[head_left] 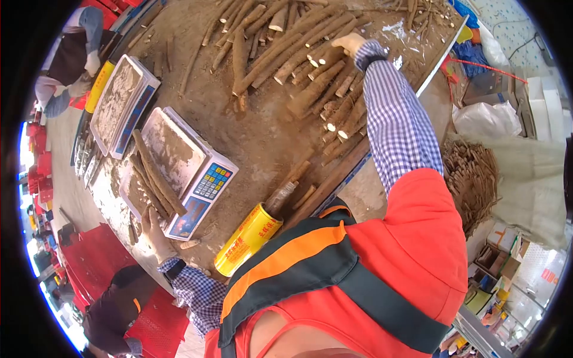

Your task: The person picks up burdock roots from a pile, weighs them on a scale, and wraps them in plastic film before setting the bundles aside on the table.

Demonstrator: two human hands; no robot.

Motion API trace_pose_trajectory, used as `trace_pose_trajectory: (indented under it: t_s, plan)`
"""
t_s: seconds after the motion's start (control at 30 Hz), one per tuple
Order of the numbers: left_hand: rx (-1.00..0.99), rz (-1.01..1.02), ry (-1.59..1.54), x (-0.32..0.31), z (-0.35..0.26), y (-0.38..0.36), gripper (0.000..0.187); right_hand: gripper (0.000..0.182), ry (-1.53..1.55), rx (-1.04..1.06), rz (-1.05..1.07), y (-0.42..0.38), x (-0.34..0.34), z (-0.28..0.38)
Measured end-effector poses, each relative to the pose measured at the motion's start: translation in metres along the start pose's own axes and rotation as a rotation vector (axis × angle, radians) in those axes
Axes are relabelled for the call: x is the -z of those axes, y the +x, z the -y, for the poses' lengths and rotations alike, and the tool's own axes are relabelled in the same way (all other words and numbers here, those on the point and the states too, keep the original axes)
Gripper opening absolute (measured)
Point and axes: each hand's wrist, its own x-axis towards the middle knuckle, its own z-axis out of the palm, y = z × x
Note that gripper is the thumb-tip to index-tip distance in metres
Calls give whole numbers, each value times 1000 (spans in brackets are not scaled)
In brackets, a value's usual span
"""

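Observation:
Long brown yams with white cut ends lie in a pile [298,53] on the dirt-covered table. My right hand [351,43], in a pale glove, reaches to the far right of this pile, its fingers closed over a yam there. Nearer me, a digital scale [179,149] with a keypad carries a few long yams [158,176] lying across its pan. My left hand [156,235], also gloved, is beside the scale's front corner at the lower ends of these yams. Its fingers are stretched out, apart from one another.
A second scale [122,101] stands farther left. A yellow roll of wrapping film [248,240] lies by the table's near edge. Co-workers [68,56] stand at upper left and lower left near red crates [95,256]. A yam bundle [471,182] is at right.

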Motion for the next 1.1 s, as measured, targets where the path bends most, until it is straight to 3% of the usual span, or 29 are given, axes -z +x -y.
trace_pose_trajectory:
  t_s: [0.07,0.1,0.13,0.17,0.2,0.23,0.27,0.3,0.33,0.37,0.4,0.5,0.57,0.63,0.67,0.73,0.83,0.87,0.93,1.03,1.1]
  plan:
    - [14,-13,-76,5,5,-1,42,34,621,-11,-114,0,-28,2]
    - [20,-20,-114,4,-1,-6,41,33,565,84,-81,-45,-30,28]
    - [32,-28,-149,2,-4,-14,41,37,377,307,-92,-56,-53,41]
    - [33,-29,-280,-1,-7,-22,39,48,450,328,229,-99,-70,66]
    - [75,-13,-296,-1,-14,-24,39,56,109,622,-32,-129,-106,82]
    - [90,9,-334,0,-2,-19,39,61,44,800,178,-145,-135,107]
    - [-126,5,-40,-1,-12,-22,39,59,99,917,239,-164,-169,126]
    - [38,-38,-169,-3,-8,-15,38,56,104,954,290,-177,-197,147]
    - [-112,-97,-136,-6,2,-10,36,53,112,998,354,-191,-228,169]
    - [93,-117,-267,-9,-1,-8,35,51,56,1002,416,-202,-252,190]
    - [-128,-108,44,-2,-12,-7,37,49,-5,1002,467,-207,-271,207]
    - [-136,-44,-58,5,-10,-2,42,58,-113,1071,398,-200,-333,216]
    - [-127,-23,-63,19,-15,-3,43,70,-268,981,359,-211,-317,221]
    - [-153,-31,-56,33,-10,1,46,78,-220,1037,253,-214,-291,213]
    - [-181,-44,-10,41,-5,6,48,69,-155,1062,183,-201,-288,205]
    - [-176,1,20,51,18,25,53,67,-21,875,315,-225,-258,204]
    - [-204,20,62,50,-1,40,57,71,-129,933,282,-207,-265,193]
    - [-200,33,109,46,-9,44,58,73,-176,964,273,-203,-272,192]
    - [-14,114,-159,35,-51,43,47,76,-173,1009,264,-217,-287,203]
    - [-134,36,-124,-39,-13,84,64,79,-169,1022,287,-218,-342,215]
    - [-104,-67,38,-59,-38,72,65,77,-80,892,427,-232,-363,225]
